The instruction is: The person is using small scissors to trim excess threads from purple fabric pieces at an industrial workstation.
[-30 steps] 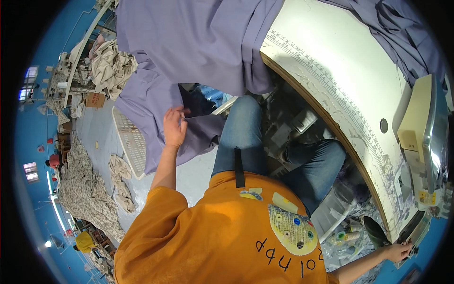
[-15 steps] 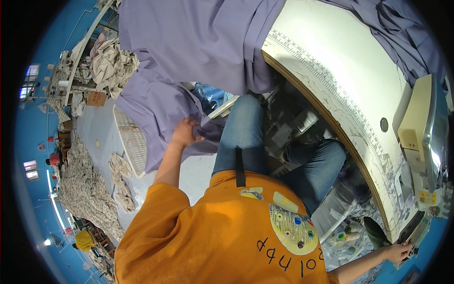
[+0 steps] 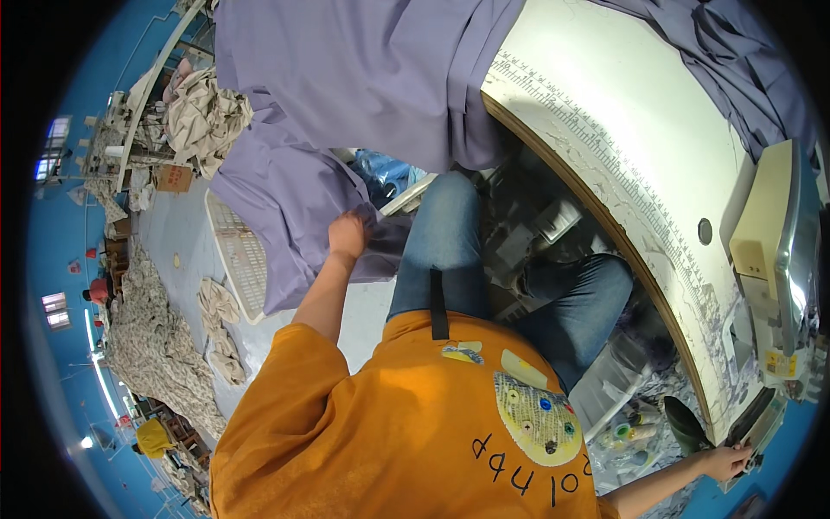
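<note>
A large purple cloth (image 3: pixel 346 78) covers the far part of the white table and hangs over its edge into a white plastic basket (image 3: pixel 238 251). Left of my knee, my left hand (image 3: pixel 347 233) is closed on the hanging part of this cloth, its fingers partly hidden by the folds. At the far lower right my right hand (image 3: pixel 728 463) reaches to the edge of a flat grey-green panel (image 3: pixel 761 432) by the table's end. Its fingers are bent together there; what they grip is too small to make out.
A cream sewing machine (image 3: pixel 761 233) stands on the white table (image 3: pixel 622 112), which has ruler markings along its curved edge. More purple cloth (image 3: pixel 735 60) lies behind the machine. Patterned fabric (image 3: pixel 156 346) is heaped at left. Thread cones (image 3: pixel 635 431) sit below the table.
My left hand has moved slightly up and right, and its spread fingers have closed on the purple cloth. My right hand has stayed in place.
</note>
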Motion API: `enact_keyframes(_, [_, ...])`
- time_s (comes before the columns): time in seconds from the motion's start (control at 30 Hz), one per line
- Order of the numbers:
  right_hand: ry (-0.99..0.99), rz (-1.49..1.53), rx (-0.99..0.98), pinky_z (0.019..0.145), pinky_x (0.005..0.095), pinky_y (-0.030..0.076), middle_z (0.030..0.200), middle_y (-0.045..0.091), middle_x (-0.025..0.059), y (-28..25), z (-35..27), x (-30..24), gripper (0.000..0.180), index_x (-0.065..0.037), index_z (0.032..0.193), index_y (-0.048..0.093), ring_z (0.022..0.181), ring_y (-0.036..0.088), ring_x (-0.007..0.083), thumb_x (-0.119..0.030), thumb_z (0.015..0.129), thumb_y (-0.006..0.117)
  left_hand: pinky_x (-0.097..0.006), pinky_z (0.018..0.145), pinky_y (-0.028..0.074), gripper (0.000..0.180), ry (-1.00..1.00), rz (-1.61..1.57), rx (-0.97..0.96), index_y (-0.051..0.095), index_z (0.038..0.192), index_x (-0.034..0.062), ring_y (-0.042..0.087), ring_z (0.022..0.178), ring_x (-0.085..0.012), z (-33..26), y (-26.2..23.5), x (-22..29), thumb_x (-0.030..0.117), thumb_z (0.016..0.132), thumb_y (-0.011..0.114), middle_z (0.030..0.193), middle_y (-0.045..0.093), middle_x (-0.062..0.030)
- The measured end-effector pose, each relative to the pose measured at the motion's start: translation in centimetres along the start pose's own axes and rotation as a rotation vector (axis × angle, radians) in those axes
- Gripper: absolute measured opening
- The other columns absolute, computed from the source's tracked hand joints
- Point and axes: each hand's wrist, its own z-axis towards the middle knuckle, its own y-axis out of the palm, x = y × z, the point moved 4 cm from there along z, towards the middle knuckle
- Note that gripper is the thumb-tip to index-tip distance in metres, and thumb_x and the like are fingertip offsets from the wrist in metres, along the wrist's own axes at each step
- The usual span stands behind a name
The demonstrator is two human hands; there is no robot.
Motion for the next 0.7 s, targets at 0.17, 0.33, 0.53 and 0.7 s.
enact_keyframes(0.17, [-0.002,-0.013,0.007,0.057,0.0277,0.053,0.08,0.065,0.0083,-0.1,0.4,0.7,0.024,0.003,0.086,0.067,0.065,0.057,0.0146,-0.019,0.089,0.057,-0.039,0.067,0.05,0.012,-0.013,0.011,0.012,0.069,0.08,0.0153,0.063,0.076,-0.0294,0.2,0.8,-0.3,0.021,0.069,0.067,0.082,0.065,-0.01])
enact_keyframes(0.33, [-0.014,0.02,0.011,0.056,0.0278,0.052,0.079,0.064,0.0095,-0.1,0.5,0.9,0.024,0.004,0.084,0.066,0.064,0.057,0.0156,-0.018,0.089,0.058,-0.038,0.066,0.051,0.015,-0.093,-0.108,-0.038,0.068,0.079,0.015,0.063,0.077,-0.0278,-0.5,0.9,-0.8,0.027,0.07,0.065,0.083,0.066,-0.0083])
enact_keyframes(0.53, [0.006,0.042,0.023,0.056,0.0277,0.052,0.079,0.065,0.0102,-0.1,0.4,0.8,0.025,0.005,0.083,0.066,0.064,0.058,0.0159,-0.018,0.089,0.058,-0.038,0.066,0.05,0.018,-0.191,-0.218,0.093,0.068,0.081,0.014,0.064,0.078,-0.0261,-2.0,-0.8,-1.8,0.03,0.072,0.067,0.083,0.067,-0.0061])
enact_keyframes(0.7, [0.003,-0.018,0.037,0.056,0.0276,0.052,0.078,0.064,0.0092,-0.1,-0.3,-0.4,0.026,0.003,0.083,0.068,0.065,0.059,0.0161,-0.02,0.089,0.057,-0.036,0.064,0.05,0.018,-0.326,-0.397,0.099,0.067,0.084,0.0132,0.065,0.072,-0.026,-3.2,-0.3,-3.7,0.027,0.073,0.066,0.08,0.066,-0.0079])
